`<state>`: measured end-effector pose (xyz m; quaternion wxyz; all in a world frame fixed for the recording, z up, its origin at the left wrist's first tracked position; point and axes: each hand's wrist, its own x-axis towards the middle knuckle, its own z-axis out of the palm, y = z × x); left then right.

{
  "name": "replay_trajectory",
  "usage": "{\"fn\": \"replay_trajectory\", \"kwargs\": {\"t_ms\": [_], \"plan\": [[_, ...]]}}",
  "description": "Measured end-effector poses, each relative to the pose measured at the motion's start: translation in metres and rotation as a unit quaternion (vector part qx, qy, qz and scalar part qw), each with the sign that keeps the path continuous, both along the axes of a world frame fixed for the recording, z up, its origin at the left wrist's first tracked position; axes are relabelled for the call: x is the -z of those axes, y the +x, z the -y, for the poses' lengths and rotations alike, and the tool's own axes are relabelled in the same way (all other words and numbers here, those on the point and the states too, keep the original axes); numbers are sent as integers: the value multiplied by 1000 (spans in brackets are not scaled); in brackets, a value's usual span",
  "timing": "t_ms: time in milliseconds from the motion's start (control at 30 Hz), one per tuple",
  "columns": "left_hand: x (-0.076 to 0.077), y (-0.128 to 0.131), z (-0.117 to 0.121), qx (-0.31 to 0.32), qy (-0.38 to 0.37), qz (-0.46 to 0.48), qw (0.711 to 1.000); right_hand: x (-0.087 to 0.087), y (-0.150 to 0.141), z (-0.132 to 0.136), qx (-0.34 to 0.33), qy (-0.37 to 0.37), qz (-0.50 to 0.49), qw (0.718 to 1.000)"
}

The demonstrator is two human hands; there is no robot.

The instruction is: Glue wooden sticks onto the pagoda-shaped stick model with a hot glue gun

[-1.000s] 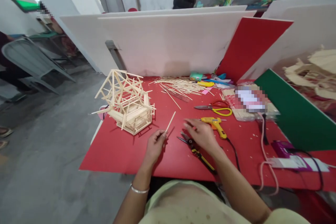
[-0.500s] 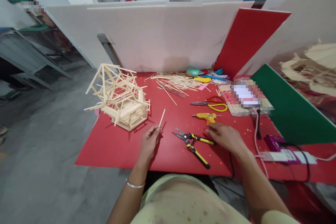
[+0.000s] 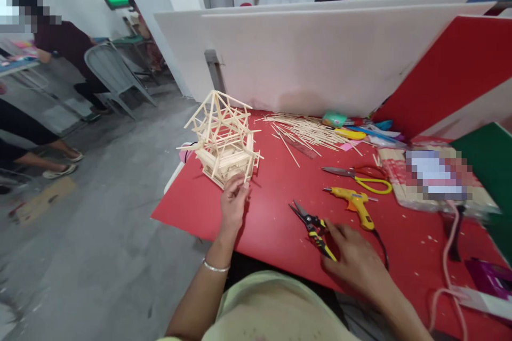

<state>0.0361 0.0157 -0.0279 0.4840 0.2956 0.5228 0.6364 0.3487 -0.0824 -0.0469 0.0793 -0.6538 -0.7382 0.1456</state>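
A thin wooden stick (image 3: 246,181) is pinched in the fingers of my left hand (image 3: 233,205), held close in front of the stick-built house model (image 3: 224,144). Part of the model's base is hidden behind those fingers. My right hand (image 3: 356,256) has its fingers and thumb around the black-and-yellow handles of the snips (image 3: 314,229), whose blades are slightly apart and point away to the left. Behind the snips lies a yellow glue gun (image 3: 352,202), with scissors (image 3: 356,175) with red and yellow handles beyond it.
Loose sticks (image 3: 312,133) are heaped at the back of the red tabletop (image 3: 272,224), near a yellow cutter (image 3: 350,134). A phone (image 3: 436,173) rests on a wrapped pack at right, its pink cable (image 3: 448,245) trailing forward. White boards (image 3: 312,58) stand behind. People sit at left.
The view has swung left. My right hand has moved from beside the glue gun onto the snips' handles, which are closer together. My left hand has brought the stick up to the model.
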Motion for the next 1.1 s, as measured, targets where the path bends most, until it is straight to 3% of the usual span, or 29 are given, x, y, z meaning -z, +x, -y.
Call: {"fn": "replay_trajectory", "kwargs": {"t_ms": [100,167,233,300,367,400,433,500,600,700,867,933,1100], "plan": [[-9,-2,-8,10,19,8,1000,-6,-6,-9,61,-40,-147,986],[-12,-2,-12,28,9,23,999,-11,-16,-16,109,-94,-305,942],[-12,-1,-14,26,12,28,999,-18,-32,-25,157,-163,-489,843],[-9,-2,-15,23,15,28,999,-25,-53,-33,171,-239,-664,688],[-6,-3,-15,33,10,30,999,-31,-75,-40,144,-295,-772,545],[-5,-4,-16,35,12,35,999,-33,-85,-43,124,-315,-798,499],[-5,-5,-16,33,15,43,998,-33,-94,-44,106,-331,-809,475],[-9,-8,-16,30,19,77,996,-32,-107,-45,72,-361,-800,474],[-21,-9,-15,58,-12,166,984,-28,-116,-44,39,-388,-765,513],[-34,-5,-13,103,-50,251,961,-26,-117,-44,57,-389,-736,551],[-45,3,-16,86,-52,312,945,-26,-112,-45,113,-344,-648,670],[-45,4,-18,69,-48,320,944,-25,-108,-46,109,-331,-621,702],[-40,2,-20,54,-35,300,952,-25,-104,-48,91,-310,-604,728]]}}
